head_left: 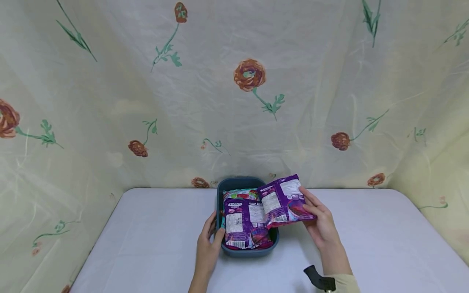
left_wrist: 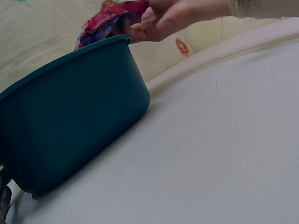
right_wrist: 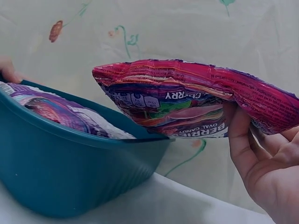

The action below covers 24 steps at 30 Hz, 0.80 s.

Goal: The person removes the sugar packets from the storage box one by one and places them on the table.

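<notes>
A dark blue-green plastic basin (head_left: 249, 254) sits on the table with several candy bags in it. On top lies a purple candy bag (head_left: 234, 234), and a green-and-red bag (head_left: 242, 194) shows behind it. At the basin's left side my left hand (head_left: 209, 246) grips the wall, thumb at the rim. My right hand (head_left: 322, 226) pinches a second purple candy bag (head_left: 280, 203) by its right edge, tilted over the basin's right rim. In the right wrist view this bag (right_wrist: 163, 93) reads "Berries" and "Cherry", with thumb and fingers on its two faces.
A white cloth covers the table (head_left: 154, 236). Behind and at both sides hangs a pale curtain (head_left: 205, 101) with printed flowers. A black strap (head_left: 318, 278) is at the right wrist, by a light sleeve (head_left: 347, 283).
</notes>
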### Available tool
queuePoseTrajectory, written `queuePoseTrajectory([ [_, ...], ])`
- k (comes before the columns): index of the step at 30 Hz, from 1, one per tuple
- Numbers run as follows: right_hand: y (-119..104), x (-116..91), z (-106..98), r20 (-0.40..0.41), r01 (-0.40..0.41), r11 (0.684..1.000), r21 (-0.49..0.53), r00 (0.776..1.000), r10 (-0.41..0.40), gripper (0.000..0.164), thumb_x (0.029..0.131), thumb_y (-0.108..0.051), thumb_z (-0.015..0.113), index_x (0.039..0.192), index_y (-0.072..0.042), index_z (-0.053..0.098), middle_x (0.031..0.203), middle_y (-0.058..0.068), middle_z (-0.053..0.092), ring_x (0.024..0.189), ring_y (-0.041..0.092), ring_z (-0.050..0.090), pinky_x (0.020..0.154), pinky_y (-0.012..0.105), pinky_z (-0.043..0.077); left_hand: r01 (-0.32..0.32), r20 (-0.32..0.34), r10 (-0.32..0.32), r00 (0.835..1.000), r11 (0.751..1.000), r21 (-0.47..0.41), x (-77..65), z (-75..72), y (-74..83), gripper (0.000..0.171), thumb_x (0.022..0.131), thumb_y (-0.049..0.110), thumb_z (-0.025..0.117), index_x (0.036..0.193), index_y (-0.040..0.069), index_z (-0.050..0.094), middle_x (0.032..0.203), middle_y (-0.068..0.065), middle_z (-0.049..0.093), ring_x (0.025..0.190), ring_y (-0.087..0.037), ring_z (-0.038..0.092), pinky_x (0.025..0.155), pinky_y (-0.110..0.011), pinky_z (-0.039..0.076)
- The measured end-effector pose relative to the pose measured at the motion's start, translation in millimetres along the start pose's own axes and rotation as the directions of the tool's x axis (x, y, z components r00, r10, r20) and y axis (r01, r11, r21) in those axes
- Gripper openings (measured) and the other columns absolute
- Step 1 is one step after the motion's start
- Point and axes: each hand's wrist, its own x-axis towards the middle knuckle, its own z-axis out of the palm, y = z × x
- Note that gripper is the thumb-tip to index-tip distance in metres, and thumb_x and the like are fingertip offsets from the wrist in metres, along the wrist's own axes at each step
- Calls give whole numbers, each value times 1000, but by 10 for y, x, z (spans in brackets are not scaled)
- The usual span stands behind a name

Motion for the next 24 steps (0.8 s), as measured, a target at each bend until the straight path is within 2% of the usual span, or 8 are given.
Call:
queuePoseTrajectory([
  [3, -10, -3, -33, -12, 9, 1000, 26, 1000, -8, 46, 98, -2, 40, 144, -9, 40, 134, -9, 52, 115, 4, 56, 92, 20, 52, 14, 1, -14, 1000, 1000, -2, 1, 4, 14, 52, 93, 23, 56, 142, 28, 41, 142, 1, 49, 128, -19, 50, 110, -43, 39],
  [5, -16, -6, -51, -24, 11, 999, 41, 1000, -10, 47, 98, -1, 39, 144, -9, 40, 139, -7, 49, 116, 4, 56, 93, 20, 52, 10, 0, -10, 1000, 1000, 0, -2, 4, 13, 52, 93, 23, 56, 142, 27, 41, 142, 0, 49, 128, -20, 50, 110, -44, 39],
  [9, -28, -10, -80, -61, 9, 999, 51, 998, -6, 47, 98, -2, 41, 144, -10, 39, 155, 1, 31, 117, 4, 54, 94, 20, 51, -14, 0, 14, 1000, 1000, 6, -1, -2, 4, 52, 93, 22, 56, 143, 25, 41, 142, -4, 50, 127, -23, 51, 109, -46, 40],
  [13, -32, -10, -124, -103, 3, 998, 56, 995, 3, 48, 98, -5, 43, 145, -12, 38, 159, 5, 19, 119, 5, 51, 95, 19, 50, -16, -4, 16, 1000, 1000, 14, 5, 0, -12, 52, 93, 22, 56, 143, 25, 41, 141, -4, 50, 127, -23, 51, 109, -45, 40],
  [20, -11, -17, -195, -141, -32, 996, 78, 989, 43, 51, 97, -5, 44, 146, -15, 36, 160, 4, 11, 128, 11, 38, 98, 18, 48, 10, -13, -10, 1000, 1000, 18, 3, -5, -10, 52, 93, 23, 56, 142, 28, 41, 141, 0, 50, 127, -20, 51, 110, -42, 40],
  [24, -17, -18, -253, -149, -25, 995, 96, 988, 39, 50, 97, -4, 43, 146, -14, 36, 161, 6, 8, 129, 11, 37, 99, 17, 46, 7, -5, -7, 1000, 1000, 12, 4, 2, -7, 52, 93, 24, 56, 142, 30, 41, 142, 0, 49, 127, -20, 50, 110, -42, 40],
])
